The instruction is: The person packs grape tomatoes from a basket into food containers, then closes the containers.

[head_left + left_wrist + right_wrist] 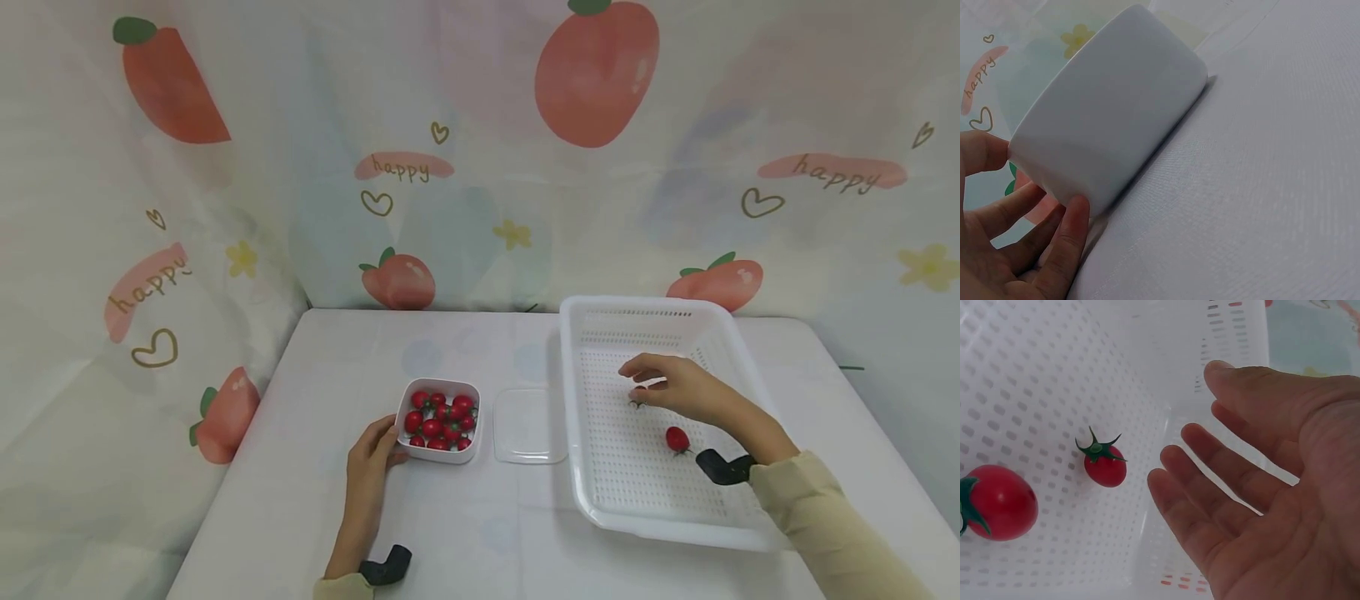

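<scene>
A small white box (468, 457) full of red cherry tomatoes (431, 428) stands on the table. My left hand (370, 454) holds it by its near left corner, with fingertips against the rim and the side wall (1104, 106). Over the large white basket (581, 500) hovers my right hand (675, 387), its fingers spread and slightly bent, nothing between them. Two cherry tomatoes lie on the basket floor. One tomato (1105, 470) is mostly hidden under the hand in the head view; the other tomato (677, 439) lies closer to the wrist.
A clear plastic lid (529, 425) lies flat between the box and the basket. The basket's raised perforated walls surround the right hand's area. A printed curtain (480, 225) hangs behind the table and along its left side.
</scene>
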The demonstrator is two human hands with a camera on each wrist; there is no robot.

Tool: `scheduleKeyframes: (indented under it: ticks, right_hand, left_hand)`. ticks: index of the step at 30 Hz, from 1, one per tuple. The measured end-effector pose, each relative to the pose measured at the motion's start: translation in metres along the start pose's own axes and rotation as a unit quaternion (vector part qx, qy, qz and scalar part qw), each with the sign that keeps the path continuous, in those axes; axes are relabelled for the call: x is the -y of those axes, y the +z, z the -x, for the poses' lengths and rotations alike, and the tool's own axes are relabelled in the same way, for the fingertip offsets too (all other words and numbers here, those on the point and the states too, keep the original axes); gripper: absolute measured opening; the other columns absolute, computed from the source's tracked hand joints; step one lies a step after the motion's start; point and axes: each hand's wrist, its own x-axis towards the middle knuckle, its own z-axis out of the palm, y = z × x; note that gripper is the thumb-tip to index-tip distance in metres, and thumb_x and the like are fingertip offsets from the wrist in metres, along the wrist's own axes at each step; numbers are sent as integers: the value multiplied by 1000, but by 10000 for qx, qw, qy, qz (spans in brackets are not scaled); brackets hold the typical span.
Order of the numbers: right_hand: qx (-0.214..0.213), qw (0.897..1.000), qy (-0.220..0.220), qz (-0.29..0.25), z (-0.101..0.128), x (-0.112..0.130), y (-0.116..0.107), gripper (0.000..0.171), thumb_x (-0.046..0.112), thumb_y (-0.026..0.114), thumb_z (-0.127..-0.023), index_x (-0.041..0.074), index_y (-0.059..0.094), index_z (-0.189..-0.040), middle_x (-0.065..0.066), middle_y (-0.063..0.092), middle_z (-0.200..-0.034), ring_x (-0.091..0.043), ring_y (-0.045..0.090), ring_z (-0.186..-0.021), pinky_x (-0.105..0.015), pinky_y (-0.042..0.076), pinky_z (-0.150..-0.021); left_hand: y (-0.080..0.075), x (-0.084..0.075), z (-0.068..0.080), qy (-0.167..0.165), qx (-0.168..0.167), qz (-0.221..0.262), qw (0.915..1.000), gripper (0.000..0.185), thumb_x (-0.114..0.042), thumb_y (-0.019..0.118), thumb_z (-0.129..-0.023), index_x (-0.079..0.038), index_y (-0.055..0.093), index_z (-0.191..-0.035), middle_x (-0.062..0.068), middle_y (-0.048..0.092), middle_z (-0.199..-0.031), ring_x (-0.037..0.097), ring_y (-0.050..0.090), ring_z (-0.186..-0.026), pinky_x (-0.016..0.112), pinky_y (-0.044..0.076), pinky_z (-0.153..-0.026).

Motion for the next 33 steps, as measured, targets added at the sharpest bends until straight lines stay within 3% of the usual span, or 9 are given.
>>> scheduleKeyframes:
  ticks: [4,15,20,24,33]
  right_hand:
    - [299,9989,325,170,8,-4,-1,41,18,73,-96,-1,63,-132,-22,68,-130,-44,65,-121,-57,59,-99]
    - [967,9860,1274,470,20,-14,-4,45,22,77,-93,-2,62,-128,-29,64,-128,-42,66,-111,-55,63,-89]
    - [1027,9834,1396,542,23,-17,-2,36,17,77,-93,-3,65,-119,-22,69,-114,-30,67,-97,-51,62,-86]
    - [1146,9812,1505,393,26,-20,2,27,12,75,-93,-3,66,-113,-12,68,-101,-20,63,-84,-39,61,-76]
    - [1186,9762,1777,384,28,-26,11,22,7,79,-89,2,67,-106,-10,62,-93,-19,58,-80,-33,58,-70]
  left_hand:
    - [0,-1,1,38,5,11,10000,37,-33,55,-109,-14,64,-139,9,65,-141,14,68,-107,18,61,-87]
    - [-2,-2,1,-8,111,100,9999,39,-33,54,-109,-13,62,-142,8,62,-145,19,66,-113,19,60,-90]
    - [-2,-1,1,13,123,118,9999,38,-33,55,-109,-13,62,-141,9,63,-144,16,67,-110,19,60,-90]
    - [-2,-1,0,26,110,98,9999,38,-33,55,-109,-13,63,-140,9,64,-143,13,67,-106,19,61,-89]
    - [-2,-3,1,29,116,106,9999,37,-32,55,-109,-13,63,-140,9,64,-143,12,67,-104,19,61,-89]
